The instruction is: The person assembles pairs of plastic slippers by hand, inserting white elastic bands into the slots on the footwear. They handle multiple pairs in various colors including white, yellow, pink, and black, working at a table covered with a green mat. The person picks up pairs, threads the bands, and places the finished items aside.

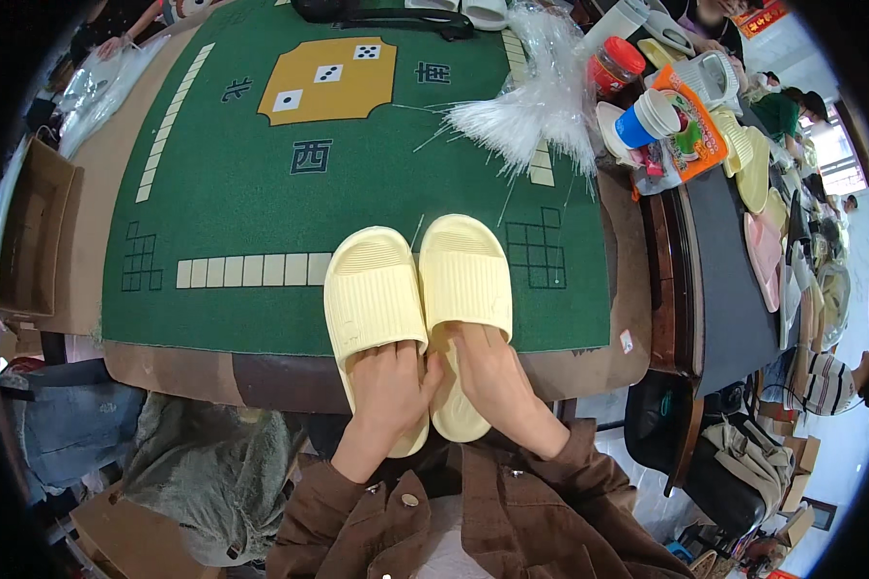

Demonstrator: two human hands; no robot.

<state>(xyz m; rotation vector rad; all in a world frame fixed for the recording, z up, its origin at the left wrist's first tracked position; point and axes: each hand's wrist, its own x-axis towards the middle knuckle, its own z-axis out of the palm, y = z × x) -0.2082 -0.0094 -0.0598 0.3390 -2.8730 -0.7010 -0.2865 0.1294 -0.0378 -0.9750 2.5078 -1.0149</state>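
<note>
Two pale yellow slide slippers lie side by side over the near edge of a green mat, toes pointing away from me. The fingers of my left hand (385, 394) are tucked under the ribbed strap of the left slipper (375, 299), its thumb out at the inner side. My right hand (497, 376) reaches in the same way under the strap of the right slipper (466, 285). The straps hide the fingertips of both hands. The heel ends stick out past the table edge toward my lap.
The green mat (212, 212) covers a brown table (290, 381). A bundle of clear plastic fasteners (536, 116) lies at its far right. Beyond stand a red-lidded jar (616, 66) and stacked cups (647, 118). More slippers (763, 256) line a side table. An open cardboard box (37, 227) sits left.
</note>
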